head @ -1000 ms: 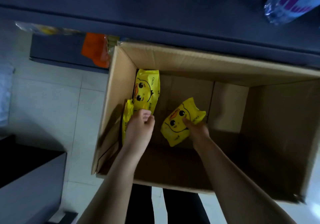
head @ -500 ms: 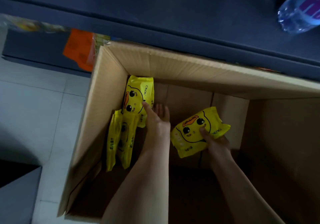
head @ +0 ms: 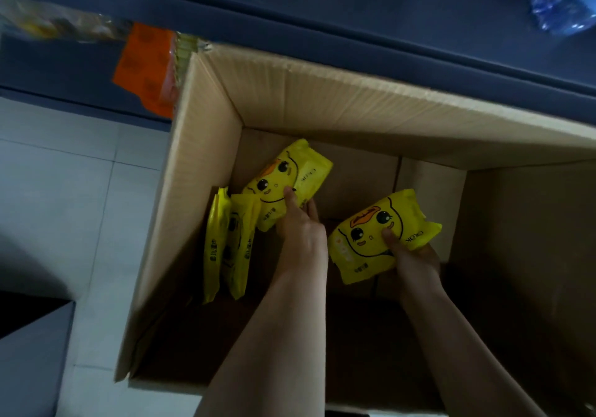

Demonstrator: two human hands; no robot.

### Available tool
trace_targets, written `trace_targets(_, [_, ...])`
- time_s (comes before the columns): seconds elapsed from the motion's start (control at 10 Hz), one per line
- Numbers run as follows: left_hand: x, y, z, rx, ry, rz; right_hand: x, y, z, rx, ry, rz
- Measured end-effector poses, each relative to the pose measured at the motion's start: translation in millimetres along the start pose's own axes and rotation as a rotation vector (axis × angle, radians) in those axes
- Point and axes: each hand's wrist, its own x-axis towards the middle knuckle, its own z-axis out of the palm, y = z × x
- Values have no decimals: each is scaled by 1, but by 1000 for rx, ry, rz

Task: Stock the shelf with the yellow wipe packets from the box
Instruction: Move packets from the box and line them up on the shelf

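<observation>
An open cardboard box (head: 290, 94) stands on the floor against a dark blue shelf (head: 322, 7). Both of my hands are inside it. My left hand (head: 301, 226) grips a yellow wipe packet (head: 287, 181) with a duck face, tilted near the box's left wall. My right hand (head: 412, 255) holds a second yellow wipe packet (head: 377, 232), lifted off the box floor with its face up. Two more yellow packets (head: 227, 245) stand on edge against the left wall.
An orange packet (head: 145, 65) sits on a lower shelf level left of the box. A blue-and-purple pack (head: 567, 0) lies on the shelf at top right. Pale floor tiles (head: 64, 190) lie to the left, with a dark unit (head: 29, 352) at bottom left.
My left hand has closed on the tilted packet and pulled it away from the left wall. My right hand has raised its packet a little. The view has shifted closer to the box.
</observation>
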Motion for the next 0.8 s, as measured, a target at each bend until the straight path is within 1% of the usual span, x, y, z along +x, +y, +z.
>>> trace_targets(0.1, [-18,8,0,-130,209,-115,-18,-11,-10,-62,58,-65])
trace_targets(0.2, [-38,14,-6,-91,262,-99,-30,-16,-17,-60,106,-119])
trace_targets(0.4, [-91,36,-20,203,105,17,-75,-36,-32,27,180,-160])
trace_targets(0.5, [-131,66,-21,411,4,128,-116,-57,-42,116,185,-192])
trace_targets(0.6, [-166,93,-19,497,-79,206,-149,-78,-45,165,177,-196])
trace_targets(0.7, [-215,131,-9,592,-189,325,-186,-112,-52,171,142,-232])
trace_targets(0.8, [-247,154,-4,669,-234,437,-214,-137,-60,160,131,-288])
